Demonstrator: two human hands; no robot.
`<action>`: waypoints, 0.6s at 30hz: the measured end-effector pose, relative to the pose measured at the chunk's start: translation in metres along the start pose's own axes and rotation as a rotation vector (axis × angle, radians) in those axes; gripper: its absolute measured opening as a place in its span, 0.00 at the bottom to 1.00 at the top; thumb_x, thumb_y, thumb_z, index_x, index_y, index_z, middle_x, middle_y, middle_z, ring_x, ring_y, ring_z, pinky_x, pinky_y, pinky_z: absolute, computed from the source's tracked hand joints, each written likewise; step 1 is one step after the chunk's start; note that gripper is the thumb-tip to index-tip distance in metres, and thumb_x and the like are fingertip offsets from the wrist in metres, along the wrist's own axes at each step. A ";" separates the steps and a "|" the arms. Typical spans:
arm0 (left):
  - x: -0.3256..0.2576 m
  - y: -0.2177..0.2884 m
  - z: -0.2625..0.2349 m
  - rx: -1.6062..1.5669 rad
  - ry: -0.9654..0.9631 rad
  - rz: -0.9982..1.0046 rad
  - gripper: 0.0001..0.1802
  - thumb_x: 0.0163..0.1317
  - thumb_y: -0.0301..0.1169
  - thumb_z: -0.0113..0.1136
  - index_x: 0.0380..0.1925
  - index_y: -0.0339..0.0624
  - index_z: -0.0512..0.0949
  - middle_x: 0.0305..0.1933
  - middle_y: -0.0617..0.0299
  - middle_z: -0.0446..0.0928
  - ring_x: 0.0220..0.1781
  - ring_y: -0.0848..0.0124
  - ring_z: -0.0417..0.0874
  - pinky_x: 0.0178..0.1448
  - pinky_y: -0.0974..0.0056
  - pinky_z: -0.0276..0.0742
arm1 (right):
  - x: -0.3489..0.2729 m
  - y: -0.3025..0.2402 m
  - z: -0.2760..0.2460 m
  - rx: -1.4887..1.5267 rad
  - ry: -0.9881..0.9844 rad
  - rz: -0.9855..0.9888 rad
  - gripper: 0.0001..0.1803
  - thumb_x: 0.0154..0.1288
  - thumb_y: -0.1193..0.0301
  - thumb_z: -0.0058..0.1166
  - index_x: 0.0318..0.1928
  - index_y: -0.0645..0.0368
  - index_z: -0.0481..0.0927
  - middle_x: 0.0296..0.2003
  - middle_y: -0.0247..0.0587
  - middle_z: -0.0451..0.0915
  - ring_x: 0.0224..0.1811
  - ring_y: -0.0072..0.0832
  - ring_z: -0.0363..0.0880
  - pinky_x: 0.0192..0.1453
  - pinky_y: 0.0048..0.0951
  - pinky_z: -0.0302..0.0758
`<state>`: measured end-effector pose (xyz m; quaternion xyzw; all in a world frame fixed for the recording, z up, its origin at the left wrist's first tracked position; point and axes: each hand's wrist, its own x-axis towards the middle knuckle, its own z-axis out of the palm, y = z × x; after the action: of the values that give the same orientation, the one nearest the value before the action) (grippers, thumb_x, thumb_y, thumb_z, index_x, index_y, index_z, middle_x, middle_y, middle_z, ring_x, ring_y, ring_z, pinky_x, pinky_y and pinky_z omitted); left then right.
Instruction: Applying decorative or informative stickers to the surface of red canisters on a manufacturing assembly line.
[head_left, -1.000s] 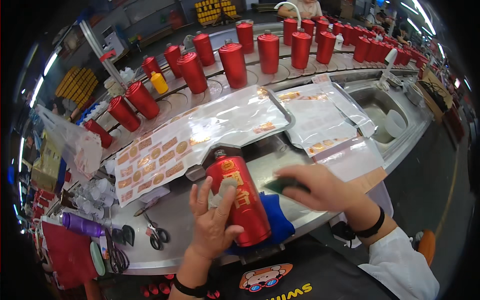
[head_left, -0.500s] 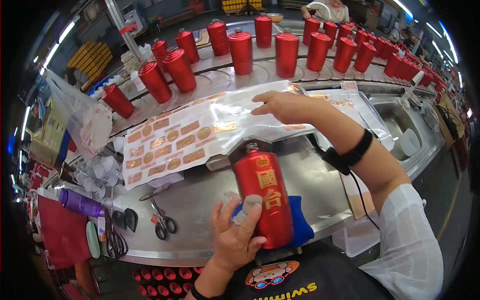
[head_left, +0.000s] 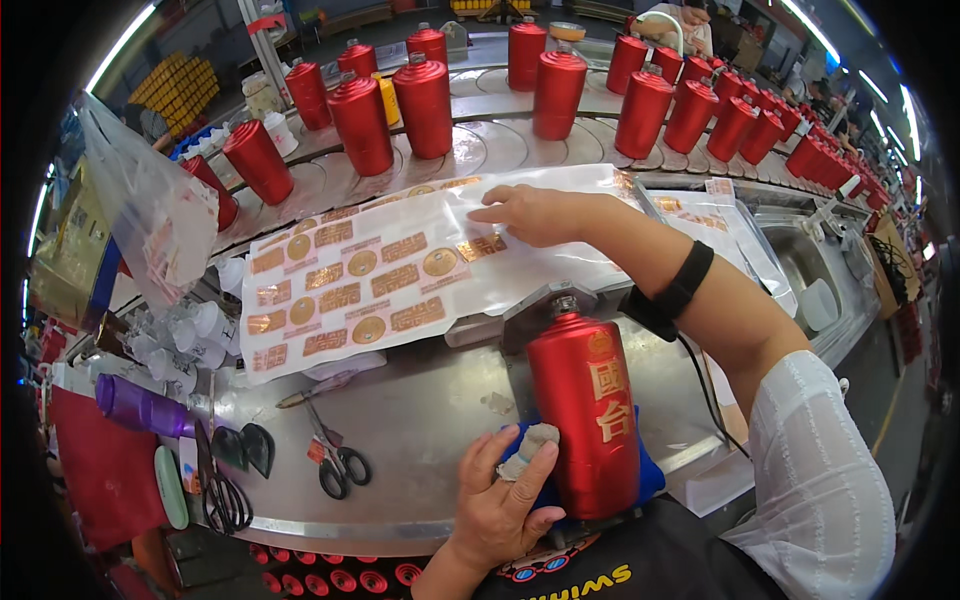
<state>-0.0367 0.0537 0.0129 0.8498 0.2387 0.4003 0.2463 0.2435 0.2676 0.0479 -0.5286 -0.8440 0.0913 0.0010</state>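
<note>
A red bottle (head_left: 580,425) with gold lettering leans on a blue cloth (head_left: 650,478) at the counter's near edge, its neck pointing away. My left hand (head_left: 500,510) lies against the bottle's left side, fingers apart; a crumpled pale grey piece (head_left: 530,450) covers or sits at its fingertips, I cannot tell which. Farther off, my right hand (head_left: 535,213) hovers over or touches a white sheet (head_left: 540,260) of gold and pink stickers, with forefinger and thumb stretched out and apart. Nothing shows between them. A gold sticker (head_left: 482,247) lies just below that hand.
Red bottles (head_left: 560,95) stand along the curved conveyor (head_left: 480,150) behind the sheet. At left are scissors (head_left: 335,455), black-handled scissors (head_left: 225,490), a purple bottle (head_left: 140,405) and clear plastic cups (head_left: 200,330). A sink (head_left: 800,260) is at right; another person (head_left: 690,25) sits beyond.
My view has shifted, so the red bottle and left hand appear farther right. My right hand has moved slightly left over the sheet. The conveyor bottles have changed position.
</note>
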 end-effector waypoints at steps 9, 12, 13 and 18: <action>-0.004 -0.005 -0.007 -0.042 -0.009 0.010 0.31 0.66 0.52 0.51 0.58 0.40 0.75 0.44 0.52 0.80 0.58 0.51 0.72 0.60 0.46 0.68 | 0.028 -0.020 -0.013 0.215 -0.070 -0.228 0.18 0.56 0.75 0.58 0.49 0.53 0.80 0.59 0.50 0.67 0.60 0.45 0.69 0.64 0.36 0.68; -0.006 -0.006 -0.008 -0.042 -0.025 0.007 0.30 0.66 0.52 0.52 0.58 0.40 0.75 0.42 0.52 0.79 0.58 0.51 0.73 0.60 0.47 0.68 | 0.035 -0.018 -0.009 0.225 -0.062 -0.203 0.12 0.55 0.74 0.60 0.42 0.56 0.80 0.54 0.47 0.70 0.58 0.43 0.70 0.62 0.35 0.69; -0.006 -0.007 -0.010 -0.046 -0.039 0.000 0.30 0.65 0.51 0.53 0.58 0.39 0.74 0.41 0.53 0.79 0.58 0.51 0.73 0.60 0.48 0.68 | 0.036 -0.018 -0.006 0.226 -0.061 -0.204 0.12 0.55 0.74 0.60 0.42 0.56 0.80 0.54 0.47 0.70 0.58 0.43 0.70 0.62 0.35 0.69; -0.003 -0.011 -0.027 -0.067 -0.099 -0.079 0.29 0.63 0.48 0.58 0.58 0.39 0.74 0.40 0.53 0.79 0.57 0.51 0.73 0.60 0.51 0.68 | 0.037 -0.024 -0.003 0.205 0.073 -0.293 0.06 0.54 0.74 0.62 0.34 0.58 0.80 0.47 0.45 0.72 0.53 0.42 0.71 0.59 0.34 0.70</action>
<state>-0.0621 0.0661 0.0191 0.8499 0.2460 0.3553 0.3015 0.2065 0.2910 0.0511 -0.4001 -0.8976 0.1564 0.0988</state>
